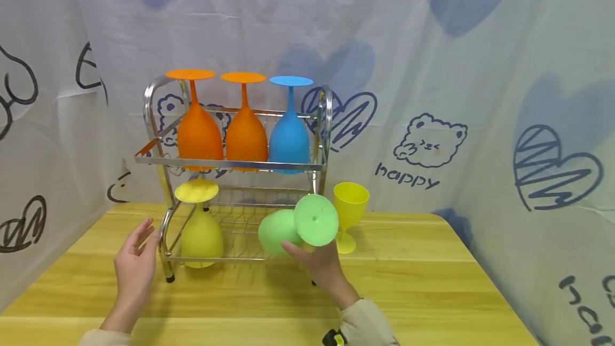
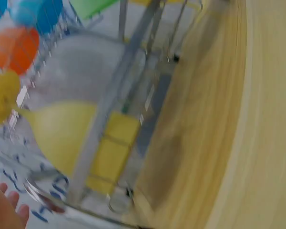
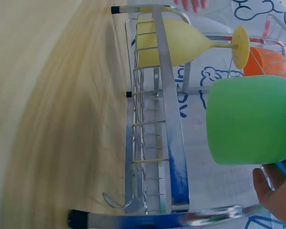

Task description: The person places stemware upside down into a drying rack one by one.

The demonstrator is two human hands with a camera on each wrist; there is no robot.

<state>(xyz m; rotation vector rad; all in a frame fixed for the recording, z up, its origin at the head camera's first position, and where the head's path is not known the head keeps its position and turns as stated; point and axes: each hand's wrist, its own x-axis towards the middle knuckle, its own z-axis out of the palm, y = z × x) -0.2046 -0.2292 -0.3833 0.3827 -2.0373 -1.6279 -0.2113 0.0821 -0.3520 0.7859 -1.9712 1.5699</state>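
My right hand (image 1: 324, 266) grips a green plastic goblet (image 1: 281, 232) by its stem, in front of the lower shelf's right part. The goblet is tilted, its round foot facing me; the right wrist view shows its bowl (image 3: 250, 119) beside my fingers (image 3: 262, 186). My left hand (image 1: 136, 266) holds nothing, fingers loosely extended beside the left end of the two-tier metal rack (image 1: 230, 164); whether it touches the frame I cannot tell. A yellow goblet (image 1: 202, 234) stands upside down at the left of the lower shelf.
Two orange goblets (image 1: 199, 135) (image 1: 246, 138) and a blue goblet (image 1: 289, 140) stand upside down on the upper shelf. Another yellow goblet (image 1: 351, 204) stands upright on the wooden table (image 1: 408, 282), right of the rack. A printed cloth (image 1: 408, 84) hangs behind.
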